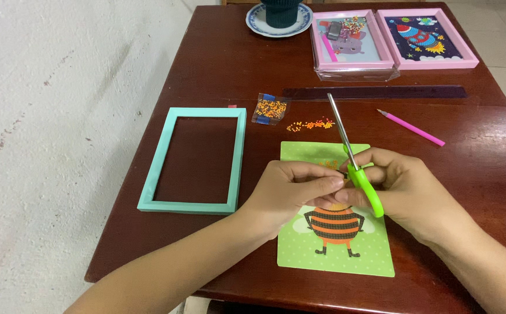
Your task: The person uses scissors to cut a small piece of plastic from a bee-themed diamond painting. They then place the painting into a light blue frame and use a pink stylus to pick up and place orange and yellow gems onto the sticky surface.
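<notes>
Scissors (pixel 355 163), green-handled with closed silver blades, held by both hands above green card (pixel 334 244).

Green scissors (pixel 362 185) above bee card (pixel 334 232)

Both forearms come into view bare from the elbow down, no sleeves reaching them. The left hand (pixel 291 189) and right hand (pixel 401 189) wear no rings, watch, bracelet or gloves. The fingernails look short and unpainted.
</notes>
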